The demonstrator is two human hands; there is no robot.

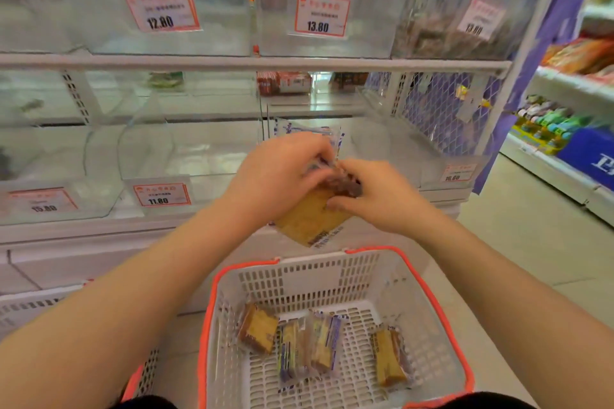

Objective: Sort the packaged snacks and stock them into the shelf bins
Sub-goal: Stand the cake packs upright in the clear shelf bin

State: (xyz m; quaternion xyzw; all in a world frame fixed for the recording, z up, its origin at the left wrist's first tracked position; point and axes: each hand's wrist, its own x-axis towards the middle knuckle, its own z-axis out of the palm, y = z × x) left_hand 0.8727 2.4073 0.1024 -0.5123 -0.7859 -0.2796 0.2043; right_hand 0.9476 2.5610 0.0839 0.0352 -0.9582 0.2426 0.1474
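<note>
My left hand (275, 173) and right hand (372, 196) both pinch wrapped cake slice (310, 219) at frame centre, above white basket (332, 276) with orange rim. Slice golden-yellow, dark brown crust on top, clear wrapper. Four similar packets (319, 345) lie in basket, lower centre. Clear shelf bins (186, 156) behind.

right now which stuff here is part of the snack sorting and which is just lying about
Part of the job:
wrapped cakes held by left hand and right hand
cake packs in basket
clear bins

Lying about:
drinks on side shelf
second basket
</note>
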